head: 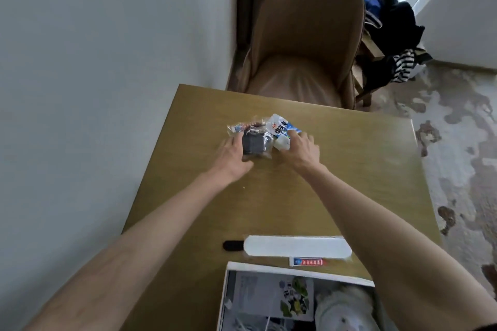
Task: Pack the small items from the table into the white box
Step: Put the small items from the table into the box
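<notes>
Head camera, angled forward-down, close over table.

Matt wooden table, crinkly plastic packets

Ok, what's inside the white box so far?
The white cardboard box holds a printed paper leaflet, a fluffy white cloth bundle and thin white cords; anything beneath them is covered.

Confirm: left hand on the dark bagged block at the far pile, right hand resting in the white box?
No. Head view: left hand is on the dark bagged block, but the right hand is at the same pile, touching a small white item, not in the white box.
</notes>
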A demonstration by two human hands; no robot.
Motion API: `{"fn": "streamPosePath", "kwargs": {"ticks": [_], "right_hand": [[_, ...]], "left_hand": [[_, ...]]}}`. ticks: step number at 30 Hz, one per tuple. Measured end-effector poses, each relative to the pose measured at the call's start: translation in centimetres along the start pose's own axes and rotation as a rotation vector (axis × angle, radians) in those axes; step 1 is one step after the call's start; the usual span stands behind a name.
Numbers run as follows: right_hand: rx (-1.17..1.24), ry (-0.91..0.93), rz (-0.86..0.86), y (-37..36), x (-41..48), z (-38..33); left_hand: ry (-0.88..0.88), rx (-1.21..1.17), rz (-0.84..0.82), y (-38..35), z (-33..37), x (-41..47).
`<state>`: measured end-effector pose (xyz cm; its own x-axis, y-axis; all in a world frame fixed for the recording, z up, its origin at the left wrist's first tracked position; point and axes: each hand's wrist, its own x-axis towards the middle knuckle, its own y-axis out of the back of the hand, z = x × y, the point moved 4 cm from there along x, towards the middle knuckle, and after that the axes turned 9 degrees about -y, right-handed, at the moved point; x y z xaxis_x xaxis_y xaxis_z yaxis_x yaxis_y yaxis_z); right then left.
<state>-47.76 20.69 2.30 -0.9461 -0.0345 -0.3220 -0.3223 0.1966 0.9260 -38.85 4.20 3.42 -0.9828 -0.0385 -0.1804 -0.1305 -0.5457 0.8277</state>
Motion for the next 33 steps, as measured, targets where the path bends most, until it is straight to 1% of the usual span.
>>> {"fn": "streamPosePath", "kwargs": {"ticks": [3, 6, 9, 11, 13, 15, 18, 22, 25, 28, 31, 33], "right_hand": [[-0.054, 0.018, -0.038, -0.8, 0.6, 0.4], [-0.080, 0.023, -0.101, -1.6, -0.2, 1.5], [-0.142, 0.098, -0.087, -1.6, -2.3, 3.0], [-0.116, 0.116, -0.099, -1.3, -4.1, 4.4], [-0.036, 0.117, -0.121, -0.7, -5.9, 5.7], [0.003, 0.149, -0.104, 0.5, -7.7, 6.7], [-0.001, 0.228, -0.040, 2.4, -10.6, 7.9], [0.169, 0.283, 0.031, 5.3, -14.4, 9.2], [0.271, 0.373, 0.041, 7.3, -18.0, 9.8], [0.346, 0.495, 0.001, 8.7, -22.3, 10.7], [0.376, 0.591, -0.081, 9.1, -26.5, 11.2], [0.406, 0.616, -0.175, 8.7, -28.8, 11.4]], "left_hand": [[-0.020, 0.137, -0.091, -0.8, 0.1, 2.8], [-0.109, 0.360, -0.161, -1.9, 0.9, 5.1], [-0.170, 0.545, -0.118, -2.6, 1.3, 5.8], [-0.211, 0.607, -0.090, -2.9, 1.4, 5.5], [-0.231, 0.614, -0.096, -3.3, 1.3, 4.6], [-0.210, 0.590, -0.139, -3.4, 1.2, 3.6], [-0.149, 0.541, -0.207, -3.7, 1.1, 0.9], [-0.037, 0.481, -0.211, -4.1, 1.3, -4.5], [0.002, 0.400, -0.106, -2.8, 2.2, -9.0], [-0.034, 0.248, 0.071, -0.2, 4.6, -13.3], [-0.111, 0.103, 0.256, 2.4, 7.7, -18.0], [-0.136, 0.102, 0.346, 3.6, 9.3, -21.6]]}}
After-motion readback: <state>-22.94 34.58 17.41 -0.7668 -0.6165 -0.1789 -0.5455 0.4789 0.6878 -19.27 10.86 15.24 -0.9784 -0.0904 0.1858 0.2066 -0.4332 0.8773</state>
